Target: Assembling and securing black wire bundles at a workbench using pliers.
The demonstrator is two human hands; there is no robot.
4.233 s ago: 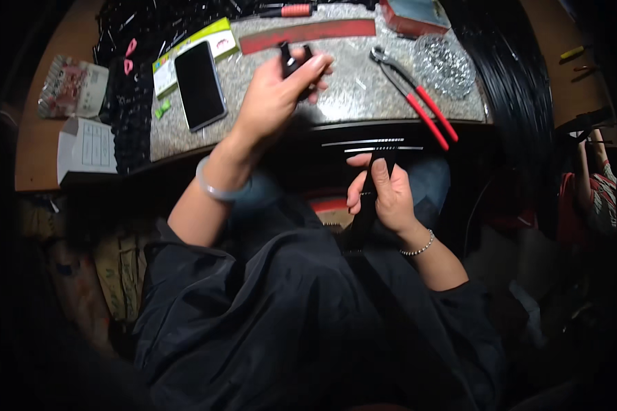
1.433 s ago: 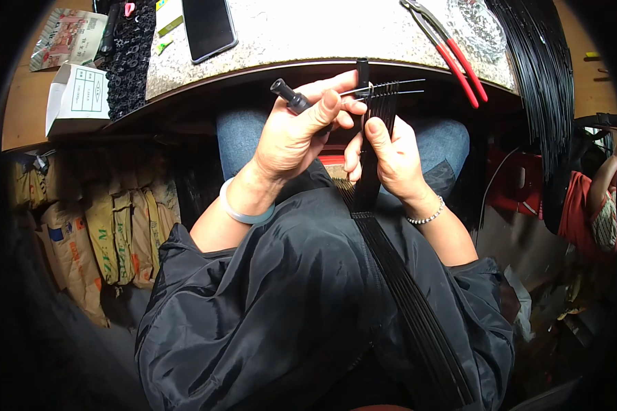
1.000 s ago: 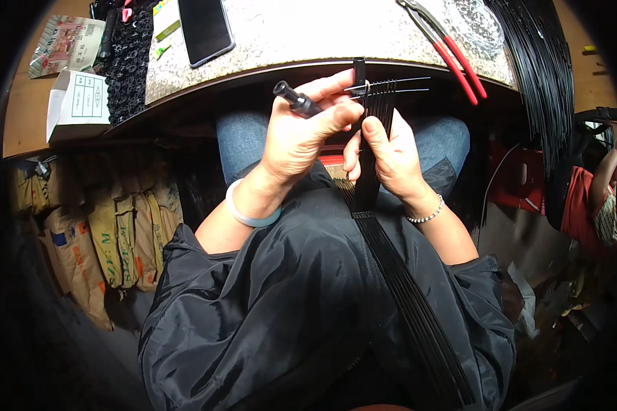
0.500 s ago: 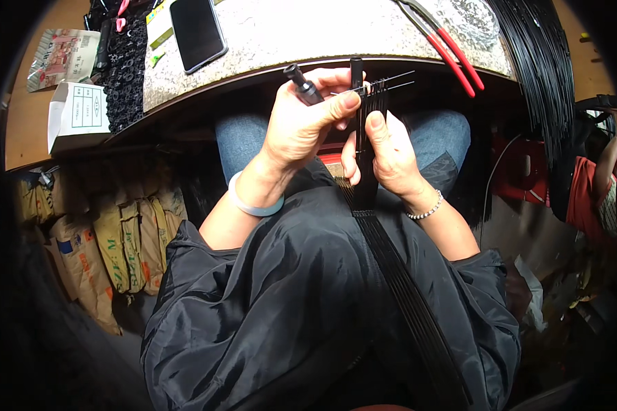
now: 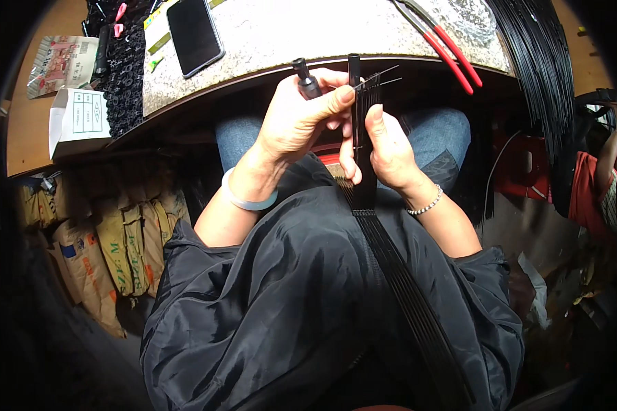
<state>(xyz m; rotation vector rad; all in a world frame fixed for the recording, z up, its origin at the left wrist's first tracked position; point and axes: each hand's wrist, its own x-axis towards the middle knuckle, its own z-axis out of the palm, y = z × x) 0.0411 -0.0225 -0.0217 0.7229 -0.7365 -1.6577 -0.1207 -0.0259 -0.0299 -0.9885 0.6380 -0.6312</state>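
Note:
My left hand [image 5: 291, 113] is closed, with a black cylindrical tool [image 5: 308, 82] standing between its thumb and fingers. Its thumb tip presses against a pair of thin black strands [image 5: 382, 75] that run out to the right across the top of a bundle. My right hand [image 5: 393, 154] is wrapped round this flat bundle of black strips [image 5: 366, 164], thumb upright along its right side. A black rod [image 5: 354, 65] rises upright at the bundle's left edge. Below my hands the strips pass through a narrow woven band and trail down over my dark smock [image 5: 288, 274].
On the speckled tabletop [image 5: 274, 34] ahead lie a phone [image 5: 195, 34] and red-handled pliers [image 5: 445, 51]. Small black parts [image 5: 123, 82], a white box [image 5: 82, 116] and a packet [image 5: 62, 65] are at left. Long black strands [image 5: 541, 68] hang at right. A person's arm [image 5: 611, 164] shows far right.
Both hands keep their hold. The left hand and its tool have shifted slightly, and the ends of the two thin strands have moved left and up a little.

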